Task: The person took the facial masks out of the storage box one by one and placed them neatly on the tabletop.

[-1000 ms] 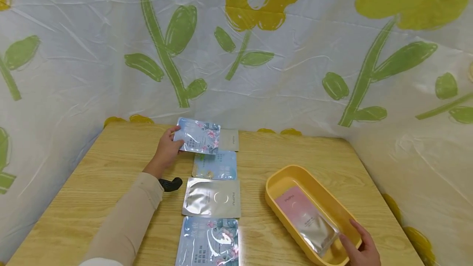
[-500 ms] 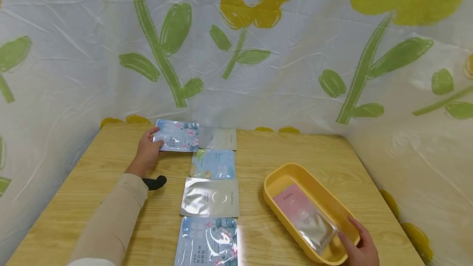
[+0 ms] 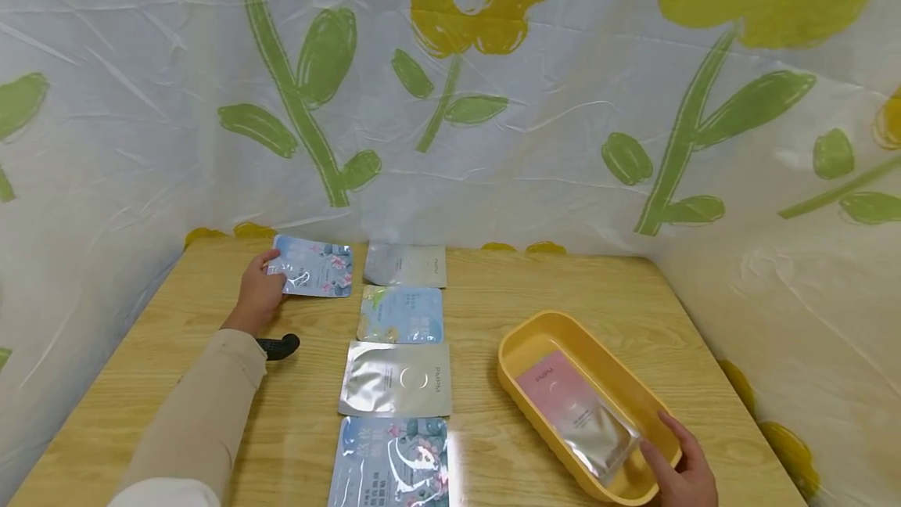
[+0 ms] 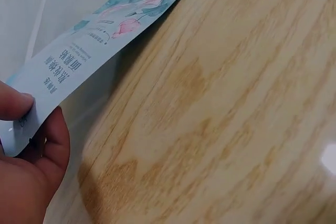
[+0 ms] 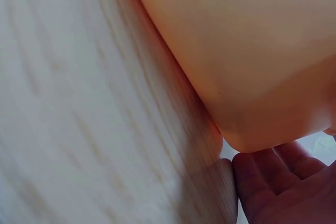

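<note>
At the back left, my left hand (image 3: 257,289) pinches a blue floral face mask sachet (image 3: 320,269) by its left edge. The left wrist view shows the thumb on top of the sachet (image 4: 79,59) and curled fingers beneath, its far end tilted up off the table. My right hand (image 3: 686,469) grips the near right end of a yellow plastic basket (image 3: 508,362), thumb at the rim. Seen from the right wrist, fingers (image 5: 262,169) reach under the basket's bottom edge (image 5: 236,87). Inside the basket lies a pink and silver sachet (image 3: 573,405).
A column of sachets lies on the wooden table (image 3: 472,296): a silver one (image 3: 407,265) at the back, a light blue one (image 3: 401,314), another silver one (image 3: 396,379), and a blue floral one (image 3: 390,460) in front. A flowered white curtain (image 3: 549,139) closes off the back and sides.
My left hand has moved left with the blue floral sachet, off the column, uncovering the silver one at the back. The right hand stays on the basket.
</note>
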`<state>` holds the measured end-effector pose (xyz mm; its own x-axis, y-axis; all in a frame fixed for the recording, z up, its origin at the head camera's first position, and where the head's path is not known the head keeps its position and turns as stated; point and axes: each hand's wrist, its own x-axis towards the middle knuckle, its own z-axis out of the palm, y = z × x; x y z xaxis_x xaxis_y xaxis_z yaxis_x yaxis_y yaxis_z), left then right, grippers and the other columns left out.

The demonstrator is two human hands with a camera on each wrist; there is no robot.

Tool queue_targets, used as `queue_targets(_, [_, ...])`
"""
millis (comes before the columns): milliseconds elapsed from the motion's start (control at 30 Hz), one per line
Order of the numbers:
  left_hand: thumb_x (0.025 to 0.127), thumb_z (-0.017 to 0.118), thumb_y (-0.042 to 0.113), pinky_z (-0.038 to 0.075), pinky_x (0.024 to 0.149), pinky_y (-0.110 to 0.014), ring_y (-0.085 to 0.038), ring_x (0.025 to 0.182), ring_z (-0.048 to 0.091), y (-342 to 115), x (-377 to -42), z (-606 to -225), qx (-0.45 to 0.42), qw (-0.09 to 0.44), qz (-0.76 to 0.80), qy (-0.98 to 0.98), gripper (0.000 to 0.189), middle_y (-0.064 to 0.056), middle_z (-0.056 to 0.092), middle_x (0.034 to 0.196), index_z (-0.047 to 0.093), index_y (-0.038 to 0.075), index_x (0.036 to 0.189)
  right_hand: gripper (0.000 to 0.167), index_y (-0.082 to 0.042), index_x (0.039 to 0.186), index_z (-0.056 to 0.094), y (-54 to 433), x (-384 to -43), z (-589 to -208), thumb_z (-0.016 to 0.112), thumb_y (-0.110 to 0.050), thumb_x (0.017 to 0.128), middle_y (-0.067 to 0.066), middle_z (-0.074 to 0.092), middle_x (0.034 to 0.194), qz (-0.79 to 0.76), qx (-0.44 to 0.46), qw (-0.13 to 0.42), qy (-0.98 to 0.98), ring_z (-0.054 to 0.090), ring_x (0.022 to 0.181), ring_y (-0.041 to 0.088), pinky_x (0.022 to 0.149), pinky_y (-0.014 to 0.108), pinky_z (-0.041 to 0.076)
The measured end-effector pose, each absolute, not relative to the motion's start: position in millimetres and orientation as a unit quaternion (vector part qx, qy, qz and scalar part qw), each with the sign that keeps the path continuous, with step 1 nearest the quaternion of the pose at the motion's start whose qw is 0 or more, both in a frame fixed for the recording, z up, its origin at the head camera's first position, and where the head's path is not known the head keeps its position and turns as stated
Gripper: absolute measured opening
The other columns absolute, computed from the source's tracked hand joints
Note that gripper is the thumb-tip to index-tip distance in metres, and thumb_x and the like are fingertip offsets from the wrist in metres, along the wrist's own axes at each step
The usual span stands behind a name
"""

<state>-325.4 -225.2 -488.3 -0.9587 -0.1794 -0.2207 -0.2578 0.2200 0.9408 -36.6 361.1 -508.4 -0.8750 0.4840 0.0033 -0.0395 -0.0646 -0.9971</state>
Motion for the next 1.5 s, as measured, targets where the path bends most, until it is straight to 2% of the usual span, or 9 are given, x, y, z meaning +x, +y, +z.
queue_targets(67, [0.101, 0.036, 0.002, 0.044, 0.098, -0.04, -0.037, 0.135, 0.033, -227, -326, -489, -0.139, 0.034, 0.584, 0.799, 0.062, -0.021, 0.019, 0.161, 0.021, 0.011, 0.16, 0.048, -0.03, 0.12, 0.071, 361, -36, -509, 0.068, 0.008, 0.09, -0.017, 0.066, 0.099, 0.708, -0.166, 0.184, -0.661, 0.062, 0.083, 0.0, 0.06, 0.023, 0.055])
queue_targets(133, [0.101, 0.037, 0.003, 0.033, 0.11, -0.05, -0.04, 0.143, 0.024, -228, -328, -488, -0.127, 0.033, 0.553, 0.823, 0.061, -0.022, 0.013, 0.163, 0.021, 0.007, 0.159, 0.049, -0.03, 0.119, 0.071, 361, -36, -509, 0.067, 0.009, 0.09, -0.016, 0.066, 0.099, 0.708, -0.161, 0.184, -0.662, 0.063, 0.082, 0.001, 0.059, 0.023, 0.056])
queue_targets(200, [0.1, 0.039, 0.004, 0.021, 0.115, -0.056, -0.042, 0.146, 0.017, -228, -330, -488, -0.109, 0.034, 0.521, 0.846, 0.061, -0.023, 0.012, 0.163, 0.02, 0.004, 0.159, 0.05, -0.031, 0.119, 0.071, 360, -36, -509, 0.067, 0.01, 0.09, -0.015, 0.066, 0.098, 0.71, -0.159, 0.183, -0.661, 0.063, 0.082, 0.002, 0.058, 0.024, 0.056])
queue_targets(267, [0.1, 0.042, 0.004, 0.015, 0.116, -0.059, -0.045, 0.147, 0.014, -228, -332, -487, -0.082, 0.037, 0.481, 0.872, 0.062, -0.027, 0.012, 0.162, 0.02, -0.001, 0.157, 0.051, -0.031, 0.119, 0.071, 360, -36, -509, 0.066, 0.01, 0.09, -0.015, 0.066, 0.097, 0.709, -0.161, 0.182, -0.662, 0.063, 0.081, 0.002, 0.058, 0.024, 0.056])
queue_targets(467, [0.096, 0.062, 0.015, 0.016, 0.114, -0.062, -0.053, 0.143, 0.011, -226, -337, -490, 0.003, 0.039, 0.378, 0.925, 0.07, -0.039, 0.011, 0.155, 0.028, -0.013, 0.15, 0.052, -0.035, 0.118, 0.069, 360, -36, -506, 0.063, 0.01, 0.092, -0.017, 0.065, 0.096, 0.7, -0.183, 0.171, -0.668, 0.063, 0.08, 0.002, 0.057, 0.025, 0.056])
queue_targets(667, [0.09, 0.073, 0.024, 0.014, 0.112, -0.066, -0.059, 0.14, 0.008, -225, -336, -497, 0.056, 0.04, 0.322, 0.944, 0.085, -0.042, 0.008, 0.154, 0.027, -0.017, 0.148, 0.053, -0.034, 0.118, 0.069, 359, -36, -505, 0.063, 0.011, 0.092, -0.016, 0.065, 0.095, 0.709, -0.188, 0.171, -0.657, 0.064, 0.08, 0.003, 0.057, 0.026, 0.056])
queue_targets(933, [0.095, 0.065, 0.016, 0.015, 0.112, -0.065, -0.062, 0.138, 0.012, -217, -336, -496, 0.048, 0.039, 0.309, 0.949, 0.068, -0.042, 0.009, 0.154, 0.034, -0.016, 0.146, 0.049, -0.031, 0.12, 0.07, 359, -36, -505, 0.067, 0.008, 0.091, -0.017, 0.065, 0.097, 0.703, -0.196, 0.175, -0.661, 0.062, 0.082, 0.001, 0.058, 0.024, 0.056])
queue_targets(1200, [0.098, 0.055, 0.008, 0.012, 0.114, -0.062, -0.057, 0.142, 0.01, -211, -340, -494, 0.056, 0.061, 0.301, 0.95, 0.055, -0.04, 0.012, 0.155, 0.037, -0.013, 0.146, 0.05, -0.033, 0.12, 0.069, 358, -36, -503, 0.067, 0.007, 0.091, -0.019, 0.064, 0.097, 0.693, -0.208, 0.171, -0.668, 0.061, 0.082, 0.0, 0.059, 0.024, 0.056])
queue_targets(1500, [0.099, 0.049, 0.004, 0.008, 0.115, -0.061, -0.057, 0.143, 0.008, -204, -341, -493, 0.072, 0.067, 0.285, 0.954, 0.051, -0.039, 0.016, 0.155, 0.038, -0.013, 0.145, 0.05, -0.032, 0.122, 0.067, 358, -36, -503, 0.065, 0.008, 0.092, -0.02, 0.063, 0.098, 0.687, -0.208, 0.169, -0.676, 0.062, 0.082, 0.0, 0.059, 0.024, 0.056])
